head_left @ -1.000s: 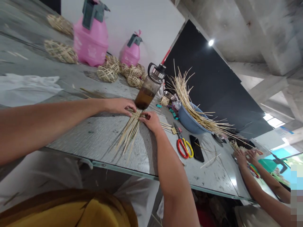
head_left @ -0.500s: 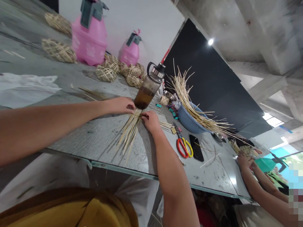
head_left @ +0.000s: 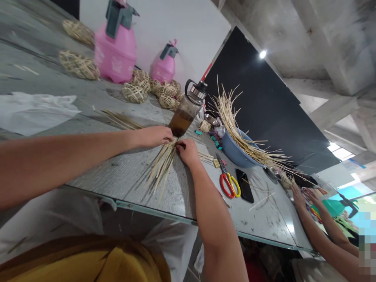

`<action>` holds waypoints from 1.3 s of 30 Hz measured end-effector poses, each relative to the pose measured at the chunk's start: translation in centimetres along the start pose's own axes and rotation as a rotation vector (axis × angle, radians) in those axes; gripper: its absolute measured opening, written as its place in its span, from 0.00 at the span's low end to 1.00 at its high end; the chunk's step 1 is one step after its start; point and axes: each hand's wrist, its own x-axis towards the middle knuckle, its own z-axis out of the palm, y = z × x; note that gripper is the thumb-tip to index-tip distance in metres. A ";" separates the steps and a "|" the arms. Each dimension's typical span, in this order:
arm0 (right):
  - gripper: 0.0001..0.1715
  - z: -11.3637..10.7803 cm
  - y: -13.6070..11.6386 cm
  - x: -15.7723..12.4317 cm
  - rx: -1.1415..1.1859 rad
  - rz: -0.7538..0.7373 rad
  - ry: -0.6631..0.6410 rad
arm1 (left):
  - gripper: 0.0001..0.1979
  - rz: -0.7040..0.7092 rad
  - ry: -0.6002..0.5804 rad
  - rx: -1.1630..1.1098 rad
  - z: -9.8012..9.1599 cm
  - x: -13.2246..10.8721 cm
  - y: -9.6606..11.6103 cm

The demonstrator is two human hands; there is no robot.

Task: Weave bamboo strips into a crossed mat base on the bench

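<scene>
Thin bamboo strips point(head_left: 162, 166) lie fanned out on the grey table point(head_left: 123, 176), crossing in a woven patch near the bottle. My left hand point(head_left: 154, 136) rests on the far end of the strips with its fingers curled and pressed down on them. Facing it, my right hand point(head_left: 188, 151) pinches the woven crossing with its fingertips. The two hands nearly touch over the weave.
A dark drink bottle point(head_left: 186, 113) stands just behind my hands. Red-and-yellow scissors point(head_left: 227, 181), a black phone point(head_left: 244, 190) and a blue bowl point(head_left: 235, 150) of strips sit right. Pink sprayers point(head_left: 117, 47) and woven balls point(head_left: 135, 93) stand behind. Another person's hands point(head_left: 302, 196) work far right.
My hands stay on the woven patch with only small finger shifts. The other person's hands at the far right have moved with a small woven piece.
</scene>
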 end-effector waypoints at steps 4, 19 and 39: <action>0.08 0.2 0.3 0.0 0.068 0.019 0.002 | 0.16 -0.023 -0.014 -0.028 -0.1 -0.2 -0.9; 0.18 0.1 -0.6 -0.4 0.037 0.040 -0.045 | 0.20 -0.049 -0.070 -0.071 -0.3 -0.2 -0.9; 0.18 0.4 -1.2 -0.6 -0.134 -0.002 -0.101 | 0.19 -0.061 -0.058 -0.050 -0.2 0.0 -1.0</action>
